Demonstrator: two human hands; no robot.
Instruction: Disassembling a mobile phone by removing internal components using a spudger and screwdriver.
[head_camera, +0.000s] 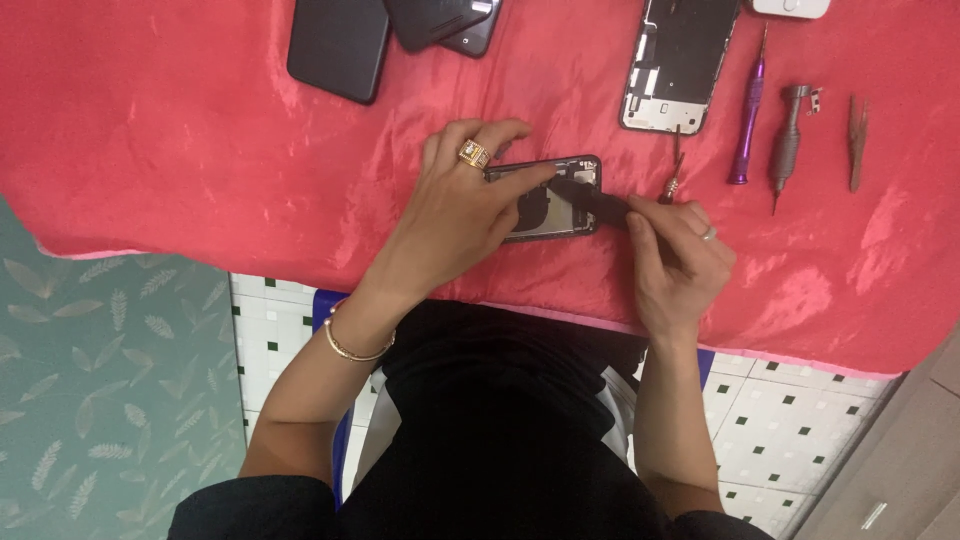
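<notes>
Work surface covered by a glossy red cloth (180, 150), its near edge bordered in pink. Lying on the cloth: an opened black phone body (552, 198) near the middle; two dark phones (338, 45) and (445, 22) along the far edge; a bare phone frame (676, 62) toward the far right corner; beside it a purple screwdriver (749, 115), a grey screwdriver (786, 143), brown tweezers (857, 138), and a small red-handled screwdriver (673, 175).

Two dark rectangular phone screens (338, 45) lie face up at the far left of the red cloth, one overlapped by another black slab (440, 22). No packages, labels or signs show anywhere.
</notes>
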